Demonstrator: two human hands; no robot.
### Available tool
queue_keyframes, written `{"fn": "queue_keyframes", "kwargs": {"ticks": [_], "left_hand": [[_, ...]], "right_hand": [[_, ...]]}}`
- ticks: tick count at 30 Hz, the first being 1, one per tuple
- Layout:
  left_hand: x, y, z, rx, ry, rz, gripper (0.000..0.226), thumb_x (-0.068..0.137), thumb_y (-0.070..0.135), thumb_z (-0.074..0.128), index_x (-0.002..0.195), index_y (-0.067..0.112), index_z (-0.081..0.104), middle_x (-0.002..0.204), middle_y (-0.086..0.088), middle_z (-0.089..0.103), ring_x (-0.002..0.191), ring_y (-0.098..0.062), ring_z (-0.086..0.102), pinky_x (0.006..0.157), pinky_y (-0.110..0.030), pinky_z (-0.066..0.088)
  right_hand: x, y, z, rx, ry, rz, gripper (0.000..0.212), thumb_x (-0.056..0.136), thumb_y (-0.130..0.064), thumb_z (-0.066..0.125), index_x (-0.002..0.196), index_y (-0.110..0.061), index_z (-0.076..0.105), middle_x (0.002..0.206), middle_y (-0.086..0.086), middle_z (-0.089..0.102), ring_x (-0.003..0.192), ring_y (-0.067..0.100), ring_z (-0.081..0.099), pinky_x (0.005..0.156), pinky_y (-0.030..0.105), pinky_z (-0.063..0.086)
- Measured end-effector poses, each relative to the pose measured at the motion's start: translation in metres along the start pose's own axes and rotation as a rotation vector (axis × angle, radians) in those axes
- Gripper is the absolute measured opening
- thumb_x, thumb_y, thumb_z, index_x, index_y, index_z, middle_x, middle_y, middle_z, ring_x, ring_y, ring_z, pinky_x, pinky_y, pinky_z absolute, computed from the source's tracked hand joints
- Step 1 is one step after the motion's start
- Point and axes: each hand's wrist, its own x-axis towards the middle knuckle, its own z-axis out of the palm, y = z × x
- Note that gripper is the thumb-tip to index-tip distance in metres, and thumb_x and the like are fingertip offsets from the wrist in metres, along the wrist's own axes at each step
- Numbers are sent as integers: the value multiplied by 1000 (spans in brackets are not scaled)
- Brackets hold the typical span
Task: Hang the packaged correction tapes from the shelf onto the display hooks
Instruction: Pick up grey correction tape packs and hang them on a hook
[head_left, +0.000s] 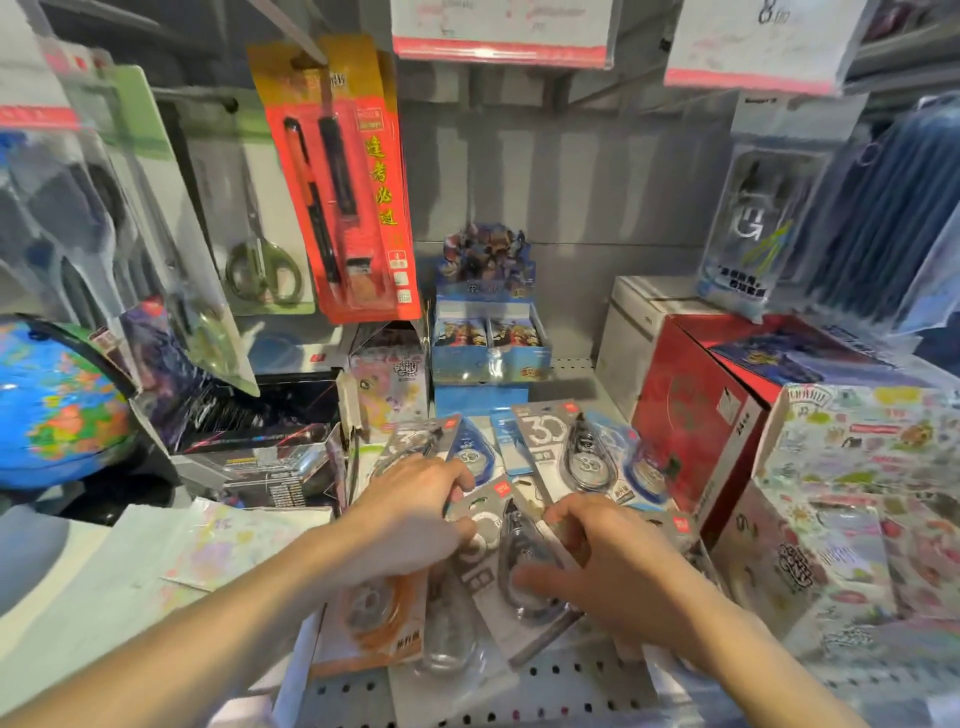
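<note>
The packaged correction tapes (511, 558) look light, stiff and slippery (blister-carded), so I'd pinch the card top; both hands (415, 506) (618, 558) curl on one.

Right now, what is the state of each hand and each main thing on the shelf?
left hand: gripping grey tape pack
right hand: gripping the same pack
grey tape pack: lying on the pile
orange tape pack: lying flat
scissors pack: hanging
globe: standing at left
</note>
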Motion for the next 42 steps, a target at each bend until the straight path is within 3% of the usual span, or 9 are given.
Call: {"fn": "queue_keyframes", "kwargs": {"ticks": [7, 15, 19, 22, 24, 29, 34, 37, 42], "left_hand": [[2, 2, -3, -362, 64, -8, 17, 90, 30, 65, 107, 35, 66, 86, 19, 61, 70, 4, 55, 63, -9, 42], [-11, 15, -27, -987, 250, -56, 39, 92, -1, 69, 117, 29, 69, 104, 6, 77, 84, -9, 74, 77, -21, 56], [-19, 22, -23, -1186, 277, -97, 38, 93, 5, 71, 123, 27, 64, 99, 3, 78, 78, -13, 77, 65, -18, 58], [-25, 23, -12, -1190, 243, -87, 35, 93, 16, 73, 123, 29, 62, 95, -2, 80, 80, -8, 76, 70, -18, 57], [-27, 21, -6, -1204, 231, -78, 44, 90, 19, 76, 127, 33, 57, 104, 0, 81, 95, -13, 78, 84, -25, 57], [-25, 14, 4, -1261, 230, -46, 59, 81, 21, 81, 127, 41, 50, 114, 7, 80, 102, -16, 78, 78, -24, 61], [-19, 5, 2, -1206, 258, -40, 64, 78, 23, 79, 133, 37, 48, 115, 6, 79, 102, -17, 78, 83, -31, 60], [-14, 1, 1, -1120, 275, -51, 58, 88, 16, 79, 131, 38, 48, 112, 9, 80, 98, -15, 78, 83, -33, 58], [-6, -2, 1, -1064, 275, -98, 54, 92, 9, 75, 126, 41, 48, 108, 12, 80, 92, -16, 79, 83, -37, 61]], "right_hand": [[-3, 8, -3, 309, -22, 43, 36, 70, -56, 85, 94, -37, 65, 61, -14, 46, 50, 2, 40, 48, 17, 31], [-2, 11, -19, 779, 2, -13, 39, 88, -25, 81, 122, -27, 62, 65, -15, 68, 50, -5, 57, 52, 8, 40], [2, -4, -21, 984, 115, -7, 46, 93, -17, 75, 136, -20, 59, 98, 19, 75, 79, 29, 70, 75, 35, 55], [7, -17, -18, 1066, 133, -87, 31, 98, -5, 65, 128, -16, 66, 111, 20, 78, 97, 21, 78, 83, 27, 60], [9, -23, -14, 1051, 94, -121, 28, 102, -3, 59, 126, -16, 68, 111, 13, 81, 105, 23, 77, 94, 32, 59], [12, -28, -14, 950, 35, -164, 39, 109, -8, 47, 112, -36, 75, 105, 5, 82, 93, 8, 75, 81, 22, 59], [28, -1, -31, 658, 230, -54, 23, 107, -18, 52, 121, -16, 70, 88, -8, 77, 67, -1, 68, 68, 19, 59], [38, 14, -39, 165, 384, 43, 27, 103, -39, 56, 112, -19, 72, 93, -3, 74, 81, 2, 67, 70, 23, 51], [61, 17, -32, -100, 160, 274, 57, 102, -58, 44, 113, -8, 69, 130, 20, 59, 125, 39, 53, 105, 42, 45]]}}
